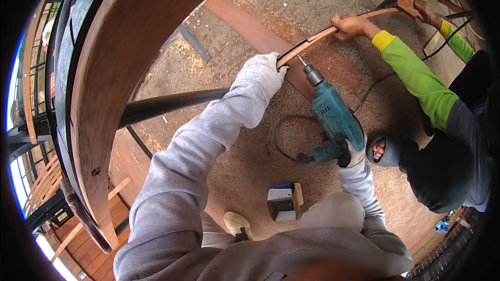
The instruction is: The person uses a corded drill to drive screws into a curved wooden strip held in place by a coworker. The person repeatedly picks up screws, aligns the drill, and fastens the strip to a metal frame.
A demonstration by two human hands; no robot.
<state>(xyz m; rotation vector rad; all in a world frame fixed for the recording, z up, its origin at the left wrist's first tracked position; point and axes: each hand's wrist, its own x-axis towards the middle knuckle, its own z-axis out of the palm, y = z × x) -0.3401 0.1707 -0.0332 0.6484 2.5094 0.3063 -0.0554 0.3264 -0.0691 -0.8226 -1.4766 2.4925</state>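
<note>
My left hand (264,67), in a white glove, is closed round the near end of a thin curved wooden strip (312,40) that has a dark strip along its edge. My right hand (355,152), also gloved, is wrapped round the handle of a teal power drill (333,106). The drill's bit (301,60) points up toward the strip, close to my left hand; whether it touches the wood I cannot tell. Farther along the strip, a co-worker's bare hand (350,26) grips it, and that person's other hand (427,13) is near its far end.
A large curved wooden beam (96,83) rises on my left, beside black metal tubing (172,105). The drill's black cable (374,87) runs to the right. An open box (282,215) stands on the ground near my shoe (237,224). A reddish curved board (234,18) lies among sawdust.
</note>
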